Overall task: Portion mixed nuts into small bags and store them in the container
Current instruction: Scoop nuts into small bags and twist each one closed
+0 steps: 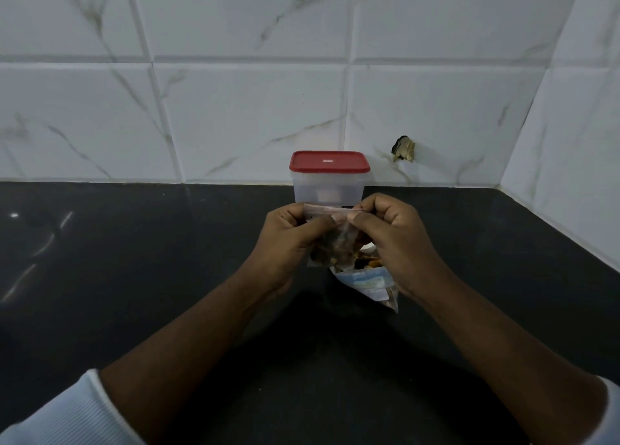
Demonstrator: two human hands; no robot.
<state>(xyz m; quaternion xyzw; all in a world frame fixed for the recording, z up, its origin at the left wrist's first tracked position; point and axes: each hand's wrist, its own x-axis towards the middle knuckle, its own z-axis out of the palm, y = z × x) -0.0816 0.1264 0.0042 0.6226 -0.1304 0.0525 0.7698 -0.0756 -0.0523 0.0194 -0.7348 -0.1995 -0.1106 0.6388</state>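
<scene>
left hand (291, 243) and right hand (393, 240) close together, fingers curled, pinching bag (330, 250) top, forearms angled inward

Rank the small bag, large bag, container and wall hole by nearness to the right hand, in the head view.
1. Small bag, in the right hand's grip.
2. Large bag, on the counter just under that hand.
3. Container, behind the hand, toward the wall.
4. Wall hole, farthest, back right on the tile.
</scene>
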